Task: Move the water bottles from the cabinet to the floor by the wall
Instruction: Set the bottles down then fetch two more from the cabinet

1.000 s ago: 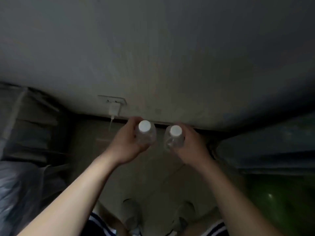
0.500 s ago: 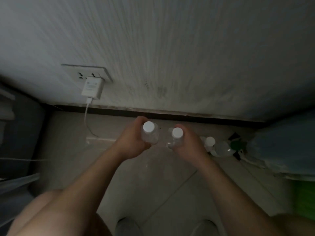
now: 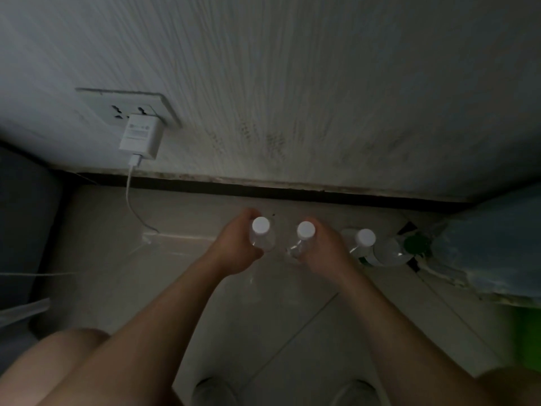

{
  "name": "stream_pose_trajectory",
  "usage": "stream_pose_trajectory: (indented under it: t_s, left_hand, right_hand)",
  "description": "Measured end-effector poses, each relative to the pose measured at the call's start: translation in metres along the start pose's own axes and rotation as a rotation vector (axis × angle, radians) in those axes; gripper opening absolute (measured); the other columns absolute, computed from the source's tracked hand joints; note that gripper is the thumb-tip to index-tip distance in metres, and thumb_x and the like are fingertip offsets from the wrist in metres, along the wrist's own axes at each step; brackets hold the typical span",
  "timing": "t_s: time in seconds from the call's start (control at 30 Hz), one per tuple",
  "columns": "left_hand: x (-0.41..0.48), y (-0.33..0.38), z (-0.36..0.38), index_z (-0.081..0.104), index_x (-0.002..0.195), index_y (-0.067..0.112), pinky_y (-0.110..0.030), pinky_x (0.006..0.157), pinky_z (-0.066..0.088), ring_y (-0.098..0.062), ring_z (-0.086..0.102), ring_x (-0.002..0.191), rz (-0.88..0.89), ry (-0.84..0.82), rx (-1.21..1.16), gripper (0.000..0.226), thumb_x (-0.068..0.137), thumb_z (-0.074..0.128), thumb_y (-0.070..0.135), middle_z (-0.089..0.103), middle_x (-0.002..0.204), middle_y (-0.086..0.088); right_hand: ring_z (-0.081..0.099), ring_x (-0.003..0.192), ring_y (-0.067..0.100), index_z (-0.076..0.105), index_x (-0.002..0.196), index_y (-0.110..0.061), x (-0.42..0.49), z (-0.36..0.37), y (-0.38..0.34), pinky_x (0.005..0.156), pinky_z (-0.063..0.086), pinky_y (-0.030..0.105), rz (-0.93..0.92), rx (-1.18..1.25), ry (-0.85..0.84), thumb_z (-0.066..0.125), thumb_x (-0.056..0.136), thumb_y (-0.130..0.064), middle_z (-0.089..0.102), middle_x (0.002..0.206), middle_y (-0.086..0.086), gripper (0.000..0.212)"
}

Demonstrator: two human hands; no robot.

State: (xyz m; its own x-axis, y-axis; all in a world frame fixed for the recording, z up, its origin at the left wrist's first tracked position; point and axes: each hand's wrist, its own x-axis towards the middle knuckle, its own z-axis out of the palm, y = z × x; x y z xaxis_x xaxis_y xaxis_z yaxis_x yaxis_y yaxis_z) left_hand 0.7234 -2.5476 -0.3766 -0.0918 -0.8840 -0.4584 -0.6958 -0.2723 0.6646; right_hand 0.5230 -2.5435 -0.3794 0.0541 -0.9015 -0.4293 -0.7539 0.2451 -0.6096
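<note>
My left hand (image 3: 234, 250) grips a clear water bottle (image 3: 261, 234) with a white cap, held upright low over the tiled floor near the wall. Beside it, my right hand (image 3: 325, 253) grips a second clear bottle (image 3: 303, 237) with a white cap, also upright. The two bottles are a little apart. Just right of my right hand, another white-capped bottle (image 3: 364, 241) stands on the floor by the dark skirting, with a further clear bottle (image 3: 389, 253) next to it. Whether the held bottles touch the floor is hidden by my hands.
A white charger (image 3: 142, 136) sits in a wall socket (image 3: 128, 104) at the left, its cable (image 3: 130, 200) trailing onto the floor. A green-capped item (image 3: 415, 244) and a blue bag (image 3: 497, 244) lie at the right. My knees and shoes fill the bottom edge.
I have crouched lower, so the wall base and floor have come closer. Both hands have carried their bottles down toward the floor beside the bottles standing there.
</note>
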Motion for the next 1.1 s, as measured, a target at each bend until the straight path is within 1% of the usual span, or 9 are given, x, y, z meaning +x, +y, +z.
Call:
stream_pose_trajectory:
  t_s: [0.13,0.27,0.37,0.43,0.73,0.83,0.93,1.0,1.1]
  left_hand:
    - [0.002,-0.002,0.007,0.047,0.119,0.031,-0.029,0.079,0.050,-0.014,0.058,0.100,0.004,0.002,-0.010,0.063,0.070,0.082,0.011,0.059,0.112,0.006]
    - [0.001,-0.005,0.012,0.048,0.119,0.030,-0.032,0.081,0.054,-0.014,0.059,0.098,0.001,0.024,-0.015,0.060,0.072,0.081,0.011,0.059,0.111,0.006]
    - [0.001,-0.008,0.014,0.047,0.121,0.030,-0.032,0.082,0.055,-0.013,0.059,0.100,-0.004,0.016,-0.019,0.061,0.073,0.079,0.011,0.058,0.111,0.007]
    - [0.001,-0.009,0.014,0.047,0.123,0.030,-0.029,0.082,0.053,-0.013,0.060,0.101,-0.005,0.014,-0.018,0.062,0.073,0.079,0.011,0.058,0.112,0.008]
    - [-0.001,-0.008,0.016,0.043,0.137,0.027,-0.024,0.088,0.042,-0.016,0.054,0.117,-0.019,-0.011,-0.002,0.082,0.068,0.084,0.011,0.055,0.132,0.002]
    - [-0.003,-0.006,0.014,0.039,0.143,0.028,-0.024,0.091,0.039,-0.018,0.051,0.125,-0.033,-0.028,-0.005,0.092,0.066,0.087,0.012,0.051,0.140,0.002]
    - [-0.009,-0.004,0.010,0.036,0.145,0.031,-0.026,0.097,0.039,-0.018,0.047,0.130,-0.030,-0.054,-0.027,0.099,0.064,0.089,0.014,0.047,0.145,0.002]
    - [-0.015,0.002,0.004,0.033,0.146,0.033,-0.027,0.100,0.039,-0.016,0.045,0.132,-0.024,-0.058,-0.038,0.102,0.064,0.090,0.015,0.044,0.147,0.004]
    - [-0.026,0.018,-0.010,0.032,0.148,0.034,-0.023,0.101,0.035,-0.005,0.038,0.126,-0.005,-0.045,-0.054,0.102,0.065,0.090,0.018,0.039,0.150,0.008]
  right_hand:
    - [0.057,0.095,0.011,0.060,0.107,-0.026,0.001,0.005,0.006,0.077,0.038,0.021,-0.005,0.024,0.011,0.081,0.072,-0.021,0.059,0.108,-0.007,0.041]
    - [0.055,0.106,0.013,0.058,0.120,-0.023,0.001,0.006,0.008,0.085,0.037,0.021,-0.018,0.033,0.014,0.078,0.076,-0.017,0.057,0.119,-0.004,0.049]
    - [0.057,0.112,0.019,0.058,0.122,-0.021,0.002,0.008,0.009,0.093,0.045,0.028,-0.025,0.046,0.023,0.078,0.074,-0.015,0.058,0.123,0.001,0.052]
    - [0.055,0.115,0.020,0.056,0.125,-0.021,0.002,0.008,0.008,0.097,0.044,0.030,-0.011,0.052,0.020,0.079,0.074,-0.016,0.057,0.128,0.002,0.056]
    - [0.049,0.126,0.018,0.047,0.138,-0.022,-0.003,0.005,0.010,0.100,0.036,0.024,0.031,0.077,-0.006,0.079,0.077,-0.019,0.049,0.141,0.000,0.068]
    - [0.045,0.130,0.018,0.042,0.141,-0.024,-0.005,0.002,0.009,0.106,0.036,0.028,0.044,0.103,-0.017,0.079,0.076,-0.018,0.045,0.145,-0.001,0.075]
    - [0.043,0.133,0.017,0.037,0.145,-0.025,-0.011,-0.006,0.008,0.107,0.035,0.027,0.046,0.117,-0.028,0.080,0.077,-0.020,0.041,0.148,-0.002,0.080]
    - [0.042,0.132,0.017,0.037,0.145,-0.024,-0.015,-0.015,0.006,0.108,0.036,0.028,0.034,0.136,-0.037,0.082,0.075,-0.026,0.040,0.148,-0.003,0.083]
    - [0.043,0.132,0.016,0.039,0.143,-0.024,-0.024,-0.030,0.000,0.105,0.033,0.022,0.008,0.123,-0.031,0.084,0.072,-0.027,0.041,0.146,-0.002,0.084]
